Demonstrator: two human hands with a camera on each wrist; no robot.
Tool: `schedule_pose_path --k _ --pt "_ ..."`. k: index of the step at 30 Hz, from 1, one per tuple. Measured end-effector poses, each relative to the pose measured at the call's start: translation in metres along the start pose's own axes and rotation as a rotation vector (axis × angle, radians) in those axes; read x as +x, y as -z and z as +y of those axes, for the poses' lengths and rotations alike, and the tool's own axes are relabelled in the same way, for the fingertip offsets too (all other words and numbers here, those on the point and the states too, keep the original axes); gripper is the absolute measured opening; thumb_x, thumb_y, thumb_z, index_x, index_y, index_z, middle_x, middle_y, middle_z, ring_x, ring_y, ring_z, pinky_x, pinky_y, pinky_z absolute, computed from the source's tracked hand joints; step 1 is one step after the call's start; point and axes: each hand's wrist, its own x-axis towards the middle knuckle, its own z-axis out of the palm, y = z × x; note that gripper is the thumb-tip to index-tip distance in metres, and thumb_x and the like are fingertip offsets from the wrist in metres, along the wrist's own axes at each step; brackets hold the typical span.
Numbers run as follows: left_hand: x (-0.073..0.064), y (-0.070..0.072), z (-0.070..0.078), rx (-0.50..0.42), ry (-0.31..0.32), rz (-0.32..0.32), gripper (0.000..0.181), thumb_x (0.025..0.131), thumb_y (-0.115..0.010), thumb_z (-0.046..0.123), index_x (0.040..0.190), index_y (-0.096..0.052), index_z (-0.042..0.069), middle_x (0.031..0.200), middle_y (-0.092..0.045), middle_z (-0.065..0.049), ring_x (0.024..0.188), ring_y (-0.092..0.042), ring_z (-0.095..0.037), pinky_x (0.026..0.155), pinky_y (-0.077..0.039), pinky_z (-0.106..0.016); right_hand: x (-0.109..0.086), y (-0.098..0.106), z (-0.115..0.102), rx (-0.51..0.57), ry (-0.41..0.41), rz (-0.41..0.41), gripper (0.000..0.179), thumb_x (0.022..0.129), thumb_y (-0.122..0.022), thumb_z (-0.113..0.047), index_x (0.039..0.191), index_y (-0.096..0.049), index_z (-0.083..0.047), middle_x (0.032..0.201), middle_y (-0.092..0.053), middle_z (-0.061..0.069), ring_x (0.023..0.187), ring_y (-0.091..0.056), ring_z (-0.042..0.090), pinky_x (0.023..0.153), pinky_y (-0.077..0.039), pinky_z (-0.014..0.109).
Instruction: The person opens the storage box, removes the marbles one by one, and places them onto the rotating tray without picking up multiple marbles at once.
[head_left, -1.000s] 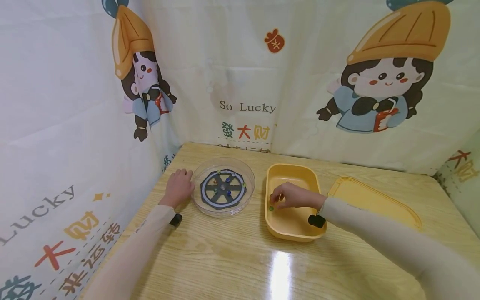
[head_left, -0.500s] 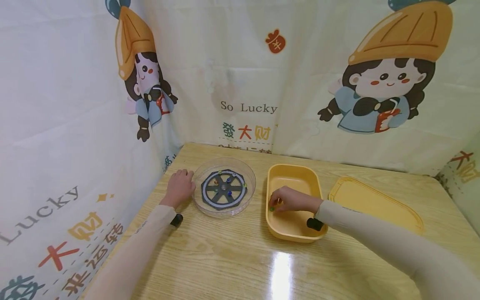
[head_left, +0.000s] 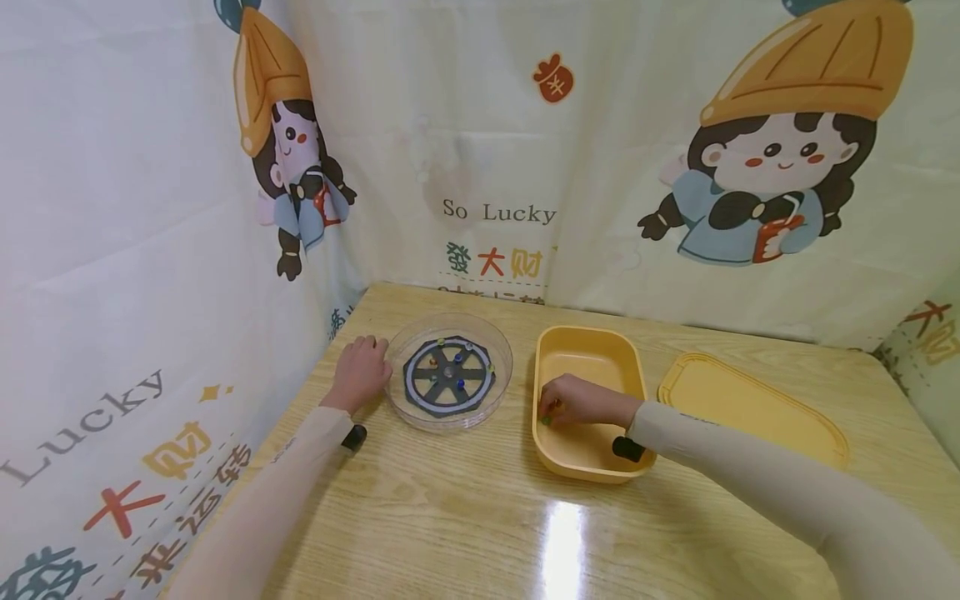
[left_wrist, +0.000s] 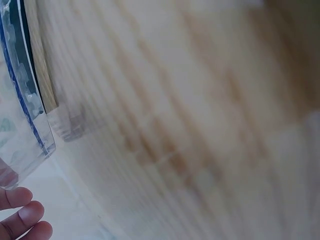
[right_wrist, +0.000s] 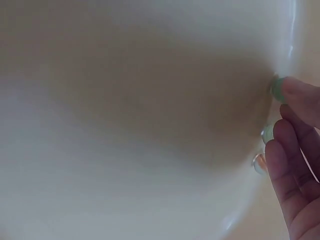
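My left hand [head_left: 362, 373] rests on the table against the left side of a round clear dish [head_left: 498, 392]. Its fingertips [left_wrist: 31, 212] lie beside the dish wall in the left wrist view. Inside the dish is a dark wheel-shaped piece [head_left: 448, 372] with a pale ring, spokes and several small marbles. My right hand [head_left: 581, 402] reaches into a yellow box [head_left: 588, 342]. The thumb touches a green marble [right_wrist: 276, 89] by the box wall. A pale green marble [right_wrist: 267, 132] and an orange-streaked marble [right_wrist: 259, 163] sit close to the other fingers, which cover parts of them.
A yellow lid [head_left: 750, 408] lies on the table to the right of the box. The wooden table [head_left: 420, 525] stretches toward me. A printed curtain [head_left: 495, 150] hangs behind and at the left. Dark bands are on both wrists.
My right hand has shifted slightly down inside the box, its fingers closer over the green marble, which shows less now. The left hand and the dish stay where they were.
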Motion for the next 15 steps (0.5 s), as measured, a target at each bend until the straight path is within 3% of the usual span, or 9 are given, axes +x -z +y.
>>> schedule_pose_path --k 10,15 --pt "0.0014 -0.0007 -0.0008 -0.018 0.013 -0.035 0.023 0.086 -0.058 0.015 0.100 -0.059 -0.003 0.091 -0.060 -0.020 0.084 -0.056 -0.034 0.077 -0.048 -0.047 -0.0028 -0.0053 0.0013 0.021 0.025 -0.019 0.014 0.074 -0.073 0.002 0.084 -0.073 -0.008 0.084 -0.067 0.001 0.077 -0.061 0.009 0.071 -0.051 0.020" --pt "0.0006 -0.0038 -0.0016 -0.016 0.001 0.000 0.022 0.085 -0.059 0.014 0.098 -0.060 -0.003 0.089 -0.060 -0.019 0.081 -0.056 -0.034 0.074 -0.048 -0.047 -0.0030 -0.0066 0.0043 -0.013 0.028 -0.023 0.015 0.074 -0.073 0.000 0.085 -0.074 -0.009 0.085 -0.068 0.000 0.077 -0.061 0.007 0.070 -0.050 0.019"
